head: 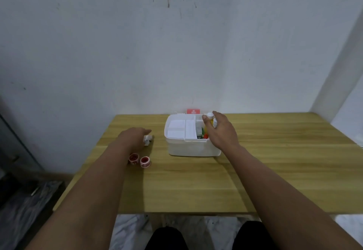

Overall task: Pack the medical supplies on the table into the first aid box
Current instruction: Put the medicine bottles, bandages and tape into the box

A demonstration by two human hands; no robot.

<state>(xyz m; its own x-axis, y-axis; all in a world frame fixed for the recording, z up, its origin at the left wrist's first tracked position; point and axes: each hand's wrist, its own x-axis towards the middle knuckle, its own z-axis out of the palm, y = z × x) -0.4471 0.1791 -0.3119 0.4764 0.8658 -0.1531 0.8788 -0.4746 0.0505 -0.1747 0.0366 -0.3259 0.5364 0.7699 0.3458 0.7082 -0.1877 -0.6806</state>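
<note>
Nearest on the wooden worktop (196, 181), two small red-and-white tape rolls (139, 160) are seen side by side, just beside the left forearm. Beyond them, the left hand (132, 136) is curled over a small white item (147, 139), possibly a gauze roll; contact is seen, though a firm grip cannot be told. To the right, the white first aid box (192, 148) stands open, with a white tray inside. The right hand (220, 130) is held open over its right end, fingers spread around white-capped bottles (210, 115).
</note>
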